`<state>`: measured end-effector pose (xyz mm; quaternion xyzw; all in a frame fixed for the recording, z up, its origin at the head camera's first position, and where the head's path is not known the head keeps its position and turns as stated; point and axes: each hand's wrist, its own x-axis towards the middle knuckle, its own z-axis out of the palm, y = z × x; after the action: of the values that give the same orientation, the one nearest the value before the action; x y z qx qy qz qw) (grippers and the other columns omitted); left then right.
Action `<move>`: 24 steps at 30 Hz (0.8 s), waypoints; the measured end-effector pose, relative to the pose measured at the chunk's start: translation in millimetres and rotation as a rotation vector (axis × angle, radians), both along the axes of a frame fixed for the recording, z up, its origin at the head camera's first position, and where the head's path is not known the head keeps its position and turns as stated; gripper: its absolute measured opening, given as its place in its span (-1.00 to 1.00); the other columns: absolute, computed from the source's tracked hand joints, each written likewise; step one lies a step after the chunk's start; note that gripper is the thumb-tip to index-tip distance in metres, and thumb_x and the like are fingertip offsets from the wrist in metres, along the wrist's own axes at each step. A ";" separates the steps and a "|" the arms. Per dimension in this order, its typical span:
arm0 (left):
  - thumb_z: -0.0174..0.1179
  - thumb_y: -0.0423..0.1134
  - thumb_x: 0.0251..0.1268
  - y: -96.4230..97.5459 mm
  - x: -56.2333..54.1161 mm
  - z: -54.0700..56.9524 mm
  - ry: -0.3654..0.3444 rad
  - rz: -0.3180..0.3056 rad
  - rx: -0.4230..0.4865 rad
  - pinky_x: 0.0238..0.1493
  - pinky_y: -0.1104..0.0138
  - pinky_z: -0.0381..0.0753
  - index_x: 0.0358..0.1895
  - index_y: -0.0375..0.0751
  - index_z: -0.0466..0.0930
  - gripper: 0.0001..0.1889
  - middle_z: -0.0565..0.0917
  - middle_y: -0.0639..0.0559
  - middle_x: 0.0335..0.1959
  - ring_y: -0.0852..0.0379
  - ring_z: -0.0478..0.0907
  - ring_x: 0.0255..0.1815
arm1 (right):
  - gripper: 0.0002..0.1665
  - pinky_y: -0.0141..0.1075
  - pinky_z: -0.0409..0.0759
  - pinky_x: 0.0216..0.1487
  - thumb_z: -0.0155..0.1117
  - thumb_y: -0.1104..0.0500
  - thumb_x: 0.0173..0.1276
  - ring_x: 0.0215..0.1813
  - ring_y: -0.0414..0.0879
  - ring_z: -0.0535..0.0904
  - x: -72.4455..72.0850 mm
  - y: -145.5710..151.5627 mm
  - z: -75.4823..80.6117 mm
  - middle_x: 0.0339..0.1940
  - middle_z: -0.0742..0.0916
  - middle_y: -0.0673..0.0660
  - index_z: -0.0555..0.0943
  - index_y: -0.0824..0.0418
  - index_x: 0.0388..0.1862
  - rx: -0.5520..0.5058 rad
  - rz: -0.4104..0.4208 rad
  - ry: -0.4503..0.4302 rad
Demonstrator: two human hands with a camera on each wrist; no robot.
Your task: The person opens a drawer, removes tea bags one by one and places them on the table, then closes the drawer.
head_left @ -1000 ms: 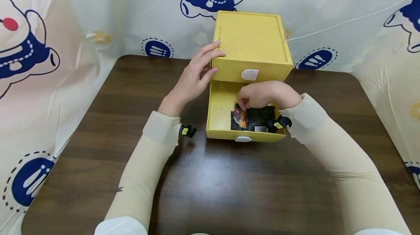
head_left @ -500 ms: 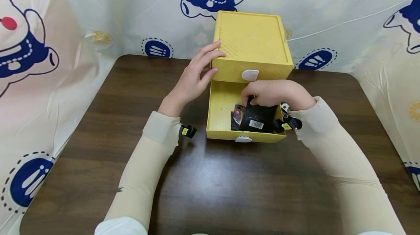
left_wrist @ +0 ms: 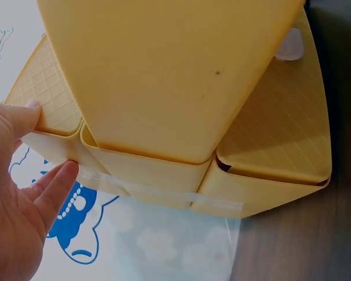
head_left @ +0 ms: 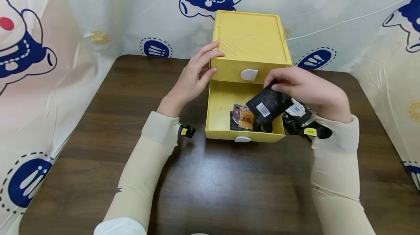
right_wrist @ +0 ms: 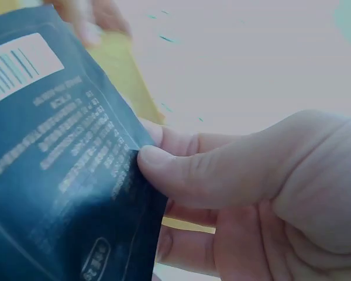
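Steadying the box, lifting a packet clear

The left hand (head_left: 193, 78), fingers straight, braces the yellow drawer box (head_left: 251, 42); best keep it firmly planted. The right hand (head_left: 308, 91) pinches a black packet (head_left: 269, 105) above the open drawer (head_left: 226, 104), wrist bent inward; another packet (head_left: 244, 118) lies inside.

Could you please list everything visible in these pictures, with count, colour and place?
drawer box: one, yellow, back middle of table, lower drawer pulled out
black pouch: one, black with barcode, lifted over the drawer's right side
packets in drawer: number unclear, dark with orange label
table: one, dark brown wood
backdrop sheet: one, white with blue cartoon print, behind and beside table
left hand: rests on the box's left side
right hand: pinches the pouch
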<state>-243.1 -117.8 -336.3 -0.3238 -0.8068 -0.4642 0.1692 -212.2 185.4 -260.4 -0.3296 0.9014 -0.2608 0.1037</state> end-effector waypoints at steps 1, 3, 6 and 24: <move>0.06 -0.32 0.49 -0.3 0.1 0.1 -0.003 -0.001 0.001 0.19 0.30 0.62 0.31 -0.07 0.48 -0.62 0.20 0.18 0.57 0.35 0.13 0.54 | -0.79 -0.38 0.49 -0.10 0.06 0.37 0.50 -0.10 -0.08 0.48 2.0 6.8 -1.0 -0.13 0.68 0.09 0.63 0.17 -0.13 -0.035 -0.039 0.002; 0.06 -0.33 0.49 -0.6 0.1 0.4 -0.011 -0.003 0.003 0.23 0.31 0.60 0.32 -0.07 0.48 -0.61 0.20 0.19 0.57 0.35 0.13 0.54 | -0.81 -0.44 0.49 -0.14 0.06 0.34 0.51 -0.11 -0.09 0.48 6.2 20.6 -4.2 -0.13 0.66 0.09 0.63 0.19 -0.11 -0.109 -0.120 -0.004; 0.06 -0.34 0.49 -1.1 0.1 0.8 -0.018 -0.007 0.005 0.26 0.31 0.58 0.32 -0.07 0.47 -0.61 0.19 0.19 0.58 0.35 0.13 0.54 | -0.81 -0.45 0.57 -0.18 0.02 0.29 0.55 -0.12 -0.09 0.52 13.2 43.1 -11.0 -0.09 0.63 0.06 0.60 0.25 -0.04 -0.218 -0.227 -0.057; 0.08 -0.34 0.48 -0.2 0.1 1.9 -0.023 -0.017 0.009 0.22 0.30 0.61 0.31 -0.07 0.48 -0.61 0.19 0.19 0.58 0.34 0.12 0.55 | -0.73 -0.46 0.46 -0.53 0.01 0.25 0.55 -0.37 -0.29 0.47 17.0 113.9 -86.4 -0.35 0.62 -0.27 0.61 -0.09 -0.07 -0.596 -0.787 -0.271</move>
<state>-243.0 -118.0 -334.4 -0.3245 -0.8039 -0.4730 0.1573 -195.3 299.3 -346.8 0.0562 0.8222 -0.5662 0.0149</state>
